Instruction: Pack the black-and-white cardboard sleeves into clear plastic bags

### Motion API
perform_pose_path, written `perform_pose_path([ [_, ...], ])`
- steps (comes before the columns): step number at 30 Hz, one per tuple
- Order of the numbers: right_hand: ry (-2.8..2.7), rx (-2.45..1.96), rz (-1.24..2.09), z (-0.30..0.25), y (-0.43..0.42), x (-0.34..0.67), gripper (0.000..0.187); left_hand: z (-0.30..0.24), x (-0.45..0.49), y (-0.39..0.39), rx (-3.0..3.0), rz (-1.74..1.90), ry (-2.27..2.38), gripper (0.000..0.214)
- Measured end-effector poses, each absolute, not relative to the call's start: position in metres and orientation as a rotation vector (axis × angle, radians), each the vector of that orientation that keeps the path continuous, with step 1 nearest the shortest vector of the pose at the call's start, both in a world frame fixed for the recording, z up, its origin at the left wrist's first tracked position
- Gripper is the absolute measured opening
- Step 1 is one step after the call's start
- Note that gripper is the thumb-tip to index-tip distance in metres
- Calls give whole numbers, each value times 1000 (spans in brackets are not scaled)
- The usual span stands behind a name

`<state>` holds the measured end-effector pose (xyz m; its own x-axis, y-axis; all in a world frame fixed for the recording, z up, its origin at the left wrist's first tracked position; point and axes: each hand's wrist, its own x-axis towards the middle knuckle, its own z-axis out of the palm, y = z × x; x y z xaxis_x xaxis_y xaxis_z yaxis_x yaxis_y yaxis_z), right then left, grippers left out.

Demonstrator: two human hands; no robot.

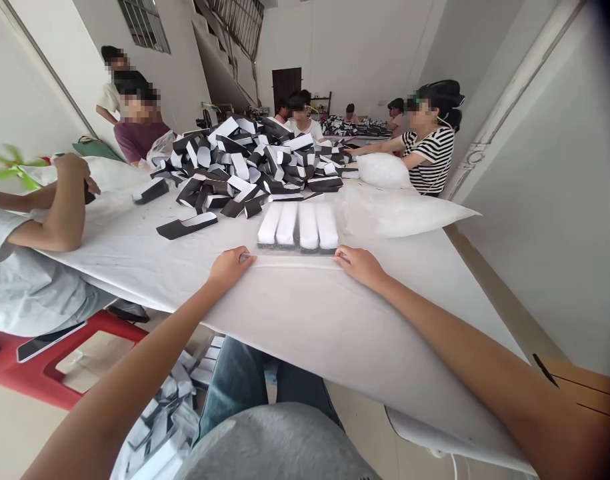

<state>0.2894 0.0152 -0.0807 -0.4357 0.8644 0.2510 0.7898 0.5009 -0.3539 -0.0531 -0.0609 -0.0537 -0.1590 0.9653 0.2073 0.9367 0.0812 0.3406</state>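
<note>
On the white-covered table (335, 313) before me lies a clear plastic bag (295, 261), its open-looking edge strip turned toward me. Inside it a row of several white-topped pieces with dark ends (309, 227) lies side by side. My left hand (231, 267) pinches the near left corner of the bag between thumb and fingers. At the near right corner, my right hand (361, 266) pinches the bag in the same way. Between the two hands the near edge is drawn fairly straight. Whether that edge is sealed, I cannot tell.
Behind the bag rises a heap of black-and-white folded pieces (245, 167), with one loose piece (187, 227) nearer me. Clear plastic bags (409, 213) lie right. A co-worker's arm (59, 207) rests left, near a red stool (92, 353). Packed bags (159, 427) sit on the floor.
</note>
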Motion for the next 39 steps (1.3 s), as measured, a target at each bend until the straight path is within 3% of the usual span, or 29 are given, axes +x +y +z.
perform_pose_path([
  [5, -2357, -1298, 254, -86, 19, 290, 16, -57, -54, -60, 1994, 612, 2266, 27],
  [9, -2288, -1088, 54, -86, 17, 290, 18, -60, -52, -63, 2321, 777, 2258, 28],
  [13, -2319, -865, -103, -78, 0, 281, 29, -58, -48, -67, 2813, 698, 1651, 34],
  [16, -2538, -681, 67, -74, -17, 268, 36, -57, -45, -64, 2880, 463, 1242, 40],
  [19, -2695, -690, 320, -75, -26, 261, 49, -57, -46, -59, 2785, 410, 1252, 43],
  [23, -2671, -841, 518, -76, -24, 262, 54, -56, -46, -57, 2694, 435, 1277, 43],
  [39, -2707, -820, 457, -75, -20, 258, 53, -55, -17, -44, 2707, 218, 1103, 56],
])
